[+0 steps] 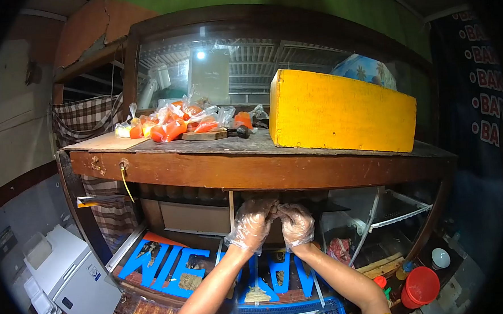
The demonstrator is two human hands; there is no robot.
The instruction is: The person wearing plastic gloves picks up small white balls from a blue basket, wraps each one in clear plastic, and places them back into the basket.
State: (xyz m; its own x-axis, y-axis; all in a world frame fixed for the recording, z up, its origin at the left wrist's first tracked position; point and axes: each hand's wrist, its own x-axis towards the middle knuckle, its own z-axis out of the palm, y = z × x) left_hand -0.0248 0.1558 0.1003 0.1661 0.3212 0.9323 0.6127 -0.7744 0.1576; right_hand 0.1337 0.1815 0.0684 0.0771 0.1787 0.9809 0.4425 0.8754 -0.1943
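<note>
Both hands wear clear plastic gloves and meet at the fingertips, just below the front edge of the wooden counter (pixel 207 173). My left hand (pixel 253 222) has its fingers bent inward in a pinch. Against it, my right hand (pixel 297 221) is closed the same way. Whatever sits between the fingertips, if anything, is too small to make out. Under my forearms lies a board with large blue letters (pixel 180 270). A blue plastic basket (pixel 282 313) is at the bottom, between the arms.
On the counter stand a yellow wooden box (pixel 343 112) and several plastic bags of orange contents (pixel 169 130). A white freezer (pixel 79 280) is at lower left. A red bucket (pixel 420 286), a white bowl (pixel 440 258) and a metal-framed rack (pixel 399 209) are at right.
</note>
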